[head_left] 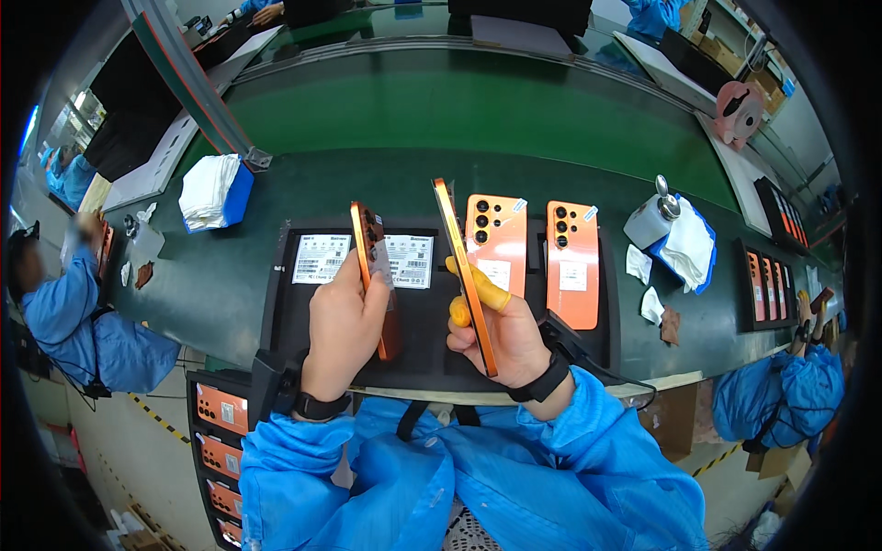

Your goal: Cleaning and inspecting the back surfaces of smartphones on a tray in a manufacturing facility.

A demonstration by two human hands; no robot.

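My left hand [335, 326] is closed around an orange smartphone [390, 338], held tilted almost edge-on above a black tray [276, 308]. In my right hand [519, 349], yellow finger covers [487, 289] on some fingers, is a second orange smartphone [469, 285], also turned on edge so its narrow side shows. Behind that hand, a phone with an orange back [513, 234] lies in the tray, camera lenses up. To its right lies another orange phone [574, 308] with a white sticker. White printed labels [317, 266] show at the tray's left, partly covered by my left hand.
A blue box of white wipes [243, 193] stands at left; another blue box of wipes [689, 253] stands at right beside a pump bottle [654, 220]. Crumpled wipes [651, 306] lie nearby. Phone trays [195, 413] stand low at left. Co-workers [69, 303] sit on both sides.
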